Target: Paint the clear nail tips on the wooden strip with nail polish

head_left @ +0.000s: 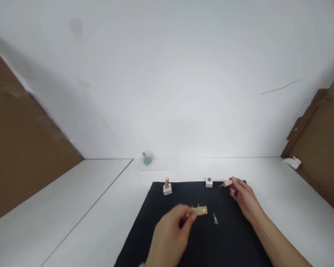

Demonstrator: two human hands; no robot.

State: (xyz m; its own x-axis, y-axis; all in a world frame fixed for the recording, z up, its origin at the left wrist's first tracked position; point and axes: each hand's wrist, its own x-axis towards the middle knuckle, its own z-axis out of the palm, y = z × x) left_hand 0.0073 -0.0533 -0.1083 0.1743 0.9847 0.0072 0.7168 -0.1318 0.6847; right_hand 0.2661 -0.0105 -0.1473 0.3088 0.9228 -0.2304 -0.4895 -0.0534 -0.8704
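Observation:
My right hand (pixel 243 196) pinches the pink cap of a nail polish brush (pixel 227 183) at the mat's far right, its brush end pointing left. Left of it stands a square pale nail polish bottle (pixel 209 183) without its cap. My left hand (pixel 172 231), a little blurred, has thumb and forefinger together at the near left end of a yellowish strip (pixel 202 210). Whether the fingers grip the strip or something small is unclear. Clear nail tips (pixel 198 208) stand on the strip, partly behind my fingers. Another clear tip (pixel 215 218) lies right of it.
A capped nail polish bottle (pixel 167 186) stands at the far left of the black mat (pixel 211 244). Behind the mat, a grey-green object (pixel 147 159) rests near the white wall. Crumpled white tissue (pixel 293 162) lies at the right, by a brown panel (pixel 323 148).

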